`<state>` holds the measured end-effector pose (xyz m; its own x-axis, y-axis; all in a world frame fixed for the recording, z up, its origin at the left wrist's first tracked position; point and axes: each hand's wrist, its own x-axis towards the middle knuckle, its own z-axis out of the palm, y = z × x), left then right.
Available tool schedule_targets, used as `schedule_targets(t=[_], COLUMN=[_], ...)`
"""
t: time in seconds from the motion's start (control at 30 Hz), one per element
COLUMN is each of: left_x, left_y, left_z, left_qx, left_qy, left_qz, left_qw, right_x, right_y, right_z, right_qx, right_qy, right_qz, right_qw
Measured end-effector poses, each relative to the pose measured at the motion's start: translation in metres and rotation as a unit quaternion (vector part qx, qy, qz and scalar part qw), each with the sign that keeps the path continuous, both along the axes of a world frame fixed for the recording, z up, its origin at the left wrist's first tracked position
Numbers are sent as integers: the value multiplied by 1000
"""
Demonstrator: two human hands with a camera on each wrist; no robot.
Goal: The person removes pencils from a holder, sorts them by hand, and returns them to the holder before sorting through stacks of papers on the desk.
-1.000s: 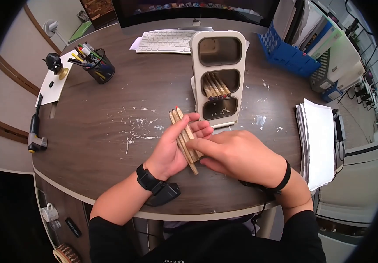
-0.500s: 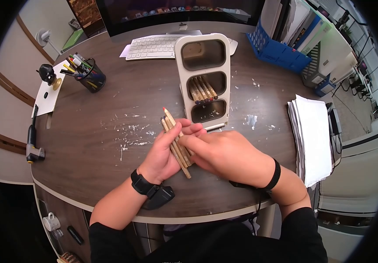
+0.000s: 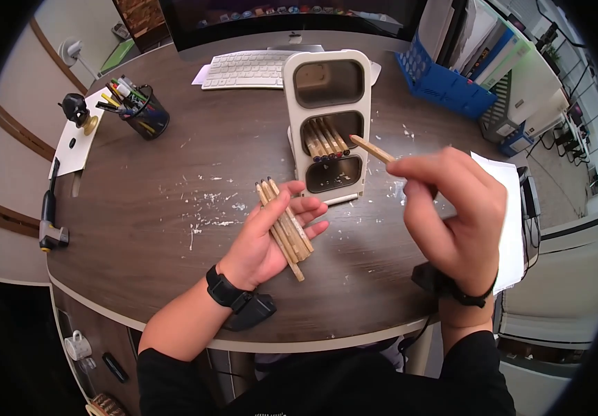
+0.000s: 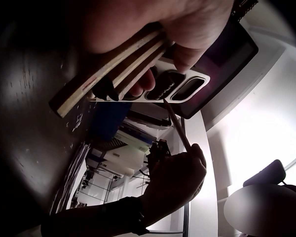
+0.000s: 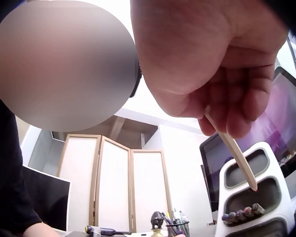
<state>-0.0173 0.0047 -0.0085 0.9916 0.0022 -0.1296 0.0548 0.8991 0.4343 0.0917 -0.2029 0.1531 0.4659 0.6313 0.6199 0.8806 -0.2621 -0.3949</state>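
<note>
My left hand (image 3: 256, 246) holds several wooden pencils (image 3: 288, 232) across the palm, with the thumb over them and their dark tips pointing away from me. My right hand (image 3: 460, 215) pinches a single wooden pencil (image 3: 372, 149) by its rear end between thumb and forefinger. Its reddish tip points at the middle opening of a white three-compartment organizer (image 3: 328, 109) and overlaps that opening's right edge in the head view. Inside the middle compartment lies a row of several pencils (image 3: 325, 141), dark and red ends toward me. In the right wrist view the pinched pencil (image 5: 235, 150) slants down toward that row.
White flakes (image 3: 209, 208) are scattered over the desk. A mesh pen cup (image 3: 150, 121) stands at the back left, a keyboard (image 3: 243, 71) behind the organizer. To the right are a blue file holder (image 3: 444, 87) and a paper stack (image 3: 510, 236).
My right hand has drawn the red-tipped pencil out of the bunch in my left hand and carried it right and up beside the organizer. The left hand keeps the other pencils, barely moved.
</note>
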Motion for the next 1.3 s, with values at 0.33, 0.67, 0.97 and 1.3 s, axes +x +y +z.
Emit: schedule_targets(t=[0.33, 0.67, 0.97, 1.3], left_x=[-3, 0, 3, 0], left_y=[3, 4, 2, 4], left_z=[2, 3, 6, 7], left_qx=[0, -83, -16, -39], left_qy=[15, -6, 27, -8], left_qz=[2, 7, 42, 8], left_qw=[1000, 997, 999, 999], right_x=[37, 20, -11, -14], right_y=[26, 22, 36, 28], right_z=[-60, -45, -70, -43], right_qx=[-59, -128, -211, -190], right_qy=[51, 56, 100, 39], right_qz=[3, 31, 247, 229], right_qw=[997, 990, 941, 954])
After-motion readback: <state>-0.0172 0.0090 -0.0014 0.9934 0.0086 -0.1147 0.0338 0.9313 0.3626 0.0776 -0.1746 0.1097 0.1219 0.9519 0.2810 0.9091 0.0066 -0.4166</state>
